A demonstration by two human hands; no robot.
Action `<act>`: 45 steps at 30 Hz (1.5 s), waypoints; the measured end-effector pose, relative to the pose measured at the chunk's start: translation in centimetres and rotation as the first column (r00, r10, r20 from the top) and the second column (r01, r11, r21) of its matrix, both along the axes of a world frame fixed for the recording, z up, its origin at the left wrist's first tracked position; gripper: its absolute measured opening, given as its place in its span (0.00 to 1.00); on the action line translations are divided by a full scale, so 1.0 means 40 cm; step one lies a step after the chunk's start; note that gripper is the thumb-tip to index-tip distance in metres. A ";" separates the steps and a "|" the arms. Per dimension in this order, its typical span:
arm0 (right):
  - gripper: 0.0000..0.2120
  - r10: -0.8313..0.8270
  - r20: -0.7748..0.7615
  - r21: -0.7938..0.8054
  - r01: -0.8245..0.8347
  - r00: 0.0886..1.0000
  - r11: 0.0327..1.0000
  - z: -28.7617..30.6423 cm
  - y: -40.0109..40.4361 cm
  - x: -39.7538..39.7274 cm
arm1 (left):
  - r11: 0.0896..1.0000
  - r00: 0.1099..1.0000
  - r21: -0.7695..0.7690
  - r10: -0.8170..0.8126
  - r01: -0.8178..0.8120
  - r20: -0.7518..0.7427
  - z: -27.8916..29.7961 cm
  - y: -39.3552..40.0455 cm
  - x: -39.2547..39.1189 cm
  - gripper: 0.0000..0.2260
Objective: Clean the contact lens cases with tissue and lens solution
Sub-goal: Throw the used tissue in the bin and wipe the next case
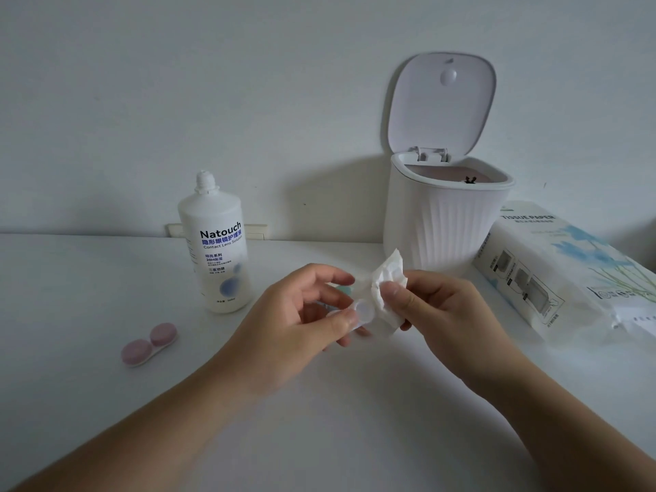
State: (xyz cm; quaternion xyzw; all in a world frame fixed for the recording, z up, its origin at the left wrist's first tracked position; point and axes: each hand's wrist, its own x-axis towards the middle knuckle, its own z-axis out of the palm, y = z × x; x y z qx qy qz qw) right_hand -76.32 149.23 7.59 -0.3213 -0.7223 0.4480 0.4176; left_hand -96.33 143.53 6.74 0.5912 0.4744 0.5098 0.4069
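Clear case against tissue — pink case closed, tabletop.

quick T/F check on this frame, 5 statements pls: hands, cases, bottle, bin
1. The left hand holds a clear contact lens case with one well uncovered. True.
2. The right hand holds the white lens solution bottle. False: it pinches a crumpled white tissue; the bottle stands on the white table.
3. The pink-capped lens case lies on the table with both caps on. True.
4. The white ribbed bin has its lid shut. False: the lid is up.
5. The tissue paper pack lies left of the bottle. False: it lies right of the bin.
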 end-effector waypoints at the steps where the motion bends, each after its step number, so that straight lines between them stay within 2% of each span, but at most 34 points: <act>1: 0.11 0.025 0.009 0.001 -0.025 1.000 1.000 -0.001 -0.001 0.000 | 1.000 1.000 0.008 0.012 -0.012 0.000 -0.003 0.002 -0.001 0.11; 4: 0.14 0.095 0.072 -0.005 -0.095 0.993 0.995 -0.005 -0.003 -0.001 | 1.000 1.000 0.020 0.019 -0.019 -0.015 -0.010 0.006 -0.004 0.06; 7: 0.16 0.097 0.129 -0.050 -0.091 0.987 0.995 -0.008 -0.003 0.000 | 1.000 1.000 0.005 -0.015 0.015 -0.027 -0.011 0.007 -0.005 0.05; 12: 0.22 0.110 0.226 -0.132 -0.081 0.968 0.988 -0.017 0.004 0.006 | 0.999 0.999 -0.033 -0.031 0.030 -0.037 -0.006 0.004 -0.010 0.15; 14: 0.24 0.100 0.247 -0.144 -0.066 0.964 0.987 -0.022 0.008 0.008 | 0.999 0.998 -0.039 -0.033 0.031 -0.051 -0.005 0.004 -0.011 0.14; 19: 0.14 0.135 0.180 -0.200 -0.098 0.974 0.975 -0.018 0.010 0.009 | 1.000 0.997 0.026 0.017 -0.015 -0.074 -0.009 0.005 -0.012 0.13; 22: 0.13 0.162 0.186 -0.212 -0.121 0.969 0.970 -0.015 0.011 0.013 | 0.986 0.975 0.144 0.110 -0.082 -0.195 -0.016 0.006 -0.015 0.13; 24: 0.13 0.176 0.183 -0.226 -0.132 0.967 0.965 -0.013 0.011 0.015 | 0.979 0.966 0.179 0.135 -0.096 -0.221 -0.019 0.005 -0.014 0.14; 28: 0.13 0.188 0.151 -0.261 -0.144 0.971 0.955 -0.008 0.008 0.015 | 0.984 0.976 0.145 0.126 -0.101 -0.177 -0.021 0.005 -0.007 0.16; 32: 0.12 0.223 0.122 -0.307 -0.177 0.967 0.935 -0.005 0.007 0.016 | 0.997 0.993 0.068 0.041 -0.034 -0.108 -0.029 0.002 -0.008 0.16; 35: 0.13 0.227 0.115 -0.319 -0.180 0.967 0.931 -0.006 0.006 0.016 | 0.995 0.994 0.096 0.033 -0.022 -0.109 -0.027 -0.001 -0.008 0.15; 37: 0.13 0.243 0.112 -0.325 -0.196 0.964 0.925 -0.007 0.005 0.017 | 0.986 0.983 0.158 0.074 -0.048 -0.166 -0.024 -0.001 -0.009 0.14; 41: 0.12 0.299 0.150 -0.345 -0.234 0.943 0.909 -0.003 0.002 0.019 | 0.916 0.884 0.402 0.180 0.010 -0.432 -0.017 0.003 -0.018 0.12; 43: 0.13 0.315 0.179 -0.354 -0.238 0.932 0.904 -0.003 0.002 0.022 | 0.895 0.844 0.441 0.189 0.062 -0.502 -0.015 0.004 -0.021 0.13; 45: 0.15 0.301 0.213 -0.340 -0.219 0.929 0.915 -0.004 0.002 0.023 | 0.894 0.843 0.441 0.179 0.076 -0.508 -0.014 0.005 -0.022 0.13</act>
